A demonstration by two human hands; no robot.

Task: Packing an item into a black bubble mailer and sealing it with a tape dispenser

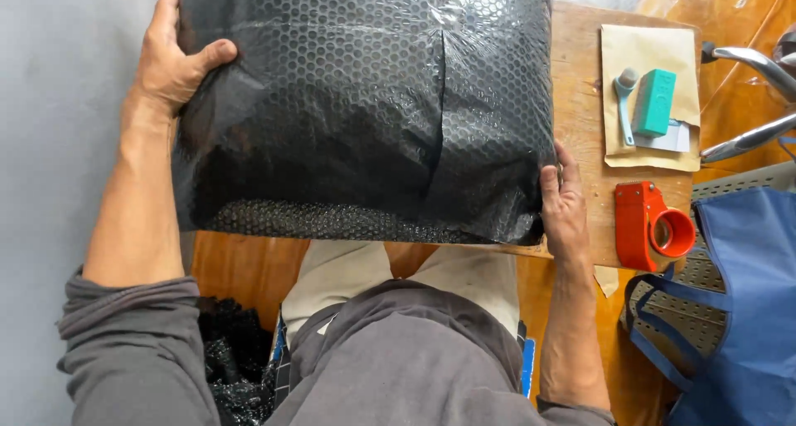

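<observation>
A large flat parcel wrapped in black bubble wrap (356, 102) lies on a small wooden table (580, 53) and covers most of it. My left hand (170, 57) grips the parcel's far left edge, thumb on top. My right hand (564, 202) rests flat against the parcel's near right corner, fingers pressed on the wrap. A seam of clear tape runs down the middle of the wrap.
To the right on the table lie a brown envelope (651, 40) with a teal block (655, 102) and a small light-blue tool (623, 102), and a red tape dispenser (651, 225). A blue bag (738, 310) hangs at right. More black wrap (232, 360) lies on the floor.
</observation>
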